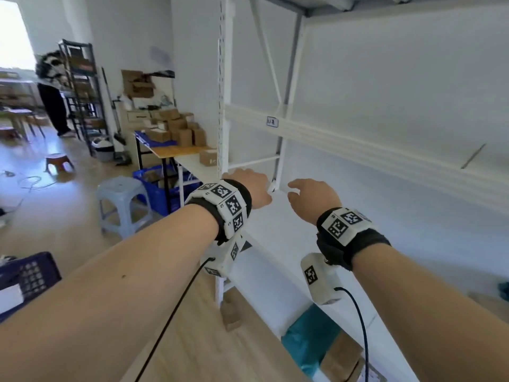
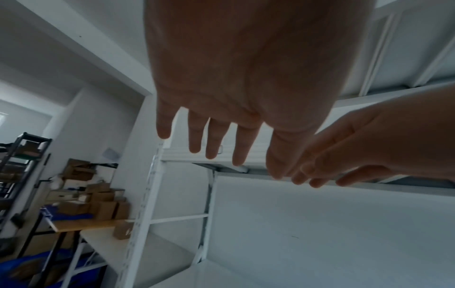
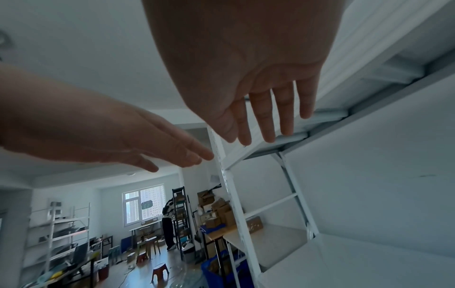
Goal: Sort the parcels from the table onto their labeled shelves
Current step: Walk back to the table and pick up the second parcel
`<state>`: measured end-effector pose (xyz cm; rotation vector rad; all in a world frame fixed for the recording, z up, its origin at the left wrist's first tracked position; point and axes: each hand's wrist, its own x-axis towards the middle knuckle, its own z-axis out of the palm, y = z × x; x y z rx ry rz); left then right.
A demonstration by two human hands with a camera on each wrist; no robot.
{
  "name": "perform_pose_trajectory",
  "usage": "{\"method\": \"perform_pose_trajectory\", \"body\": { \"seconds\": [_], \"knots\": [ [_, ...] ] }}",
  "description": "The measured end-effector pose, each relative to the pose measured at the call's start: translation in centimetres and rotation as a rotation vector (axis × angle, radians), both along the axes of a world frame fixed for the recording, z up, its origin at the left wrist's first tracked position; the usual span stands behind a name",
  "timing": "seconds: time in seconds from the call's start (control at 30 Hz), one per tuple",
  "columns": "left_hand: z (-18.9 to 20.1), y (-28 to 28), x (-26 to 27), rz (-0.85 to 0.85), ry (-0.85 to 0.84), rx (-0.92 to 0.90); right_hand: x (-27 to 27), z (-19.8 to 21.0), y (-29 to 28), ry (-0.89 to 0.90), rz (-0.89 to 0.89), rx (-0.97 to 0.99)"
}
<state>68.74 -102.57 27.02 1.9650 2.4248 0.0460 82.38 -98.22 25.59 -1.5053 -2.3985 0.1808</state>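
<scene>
My left hand [image 1: 248, 186] and right hand [image 1: 309, 195] reach side by side over the bare white shelf board [image 1: 278, 224], close to the rack's left post. Neither holds anything. In the left wrist view the left hand [image 2: 214, 144] has straight, spread fingers, and in the right wrist view the right hand [image 3: 261, 124] looks the same. A small label [image 1: 272, 122] sits on the front rail of the shelf above. Brown cardboard parcels [image 1: 176, 128] are stacked on the table at the left, and one single box [image 1: 208, 157] stands nearer the rack.
A teal parcel [image 1: 311, 343] and a brown box [image 1: 341, 359] lie on the lowest shelf. A light blue stool [image 1: 121, 205], a blue crate [image 1: 157, 188] and a dark crate [image 1: 27, 274] stand on the floor. A person [image 1: 52, 100] stands by a black rack [image 1: 82, 89].
</scene>
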Motion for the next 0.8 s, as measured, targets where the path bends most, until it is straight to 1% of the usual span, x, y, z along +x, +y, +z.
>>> {"method": "perform_pose_trajectory", "body": {
  "seconds": [0.17,0.33,0.47,0.63,0.8],
  "knots": [
    [-1.5,0.7,-7.8,0.005,-0.037,0.016,-7.7,-1.4,1.8,-0.016,-0.015,-0.046],
    [-3.4,2.8,-16.5,0.032,-0.042,-0.012,-16.5,-2.7,3.4,0.003,0.001,-0.055],
    [-4.9,4.8,-22.6,0.021,-0.036,-0.004,-22.3,-3.7,5.2,0.022,0.009,-0.060],
    [-7.2,8.0,-28.5,0.049,-0.042,-0.028,-28.4,-5.2,8.2,-0.023,0.036,-0.075],
    [-8.9,12.7,-33.6,0.079,-0.078,-0.041,-34.0,-6.8,12.9,-0.032,0.091,-0.099]
  ]
}}
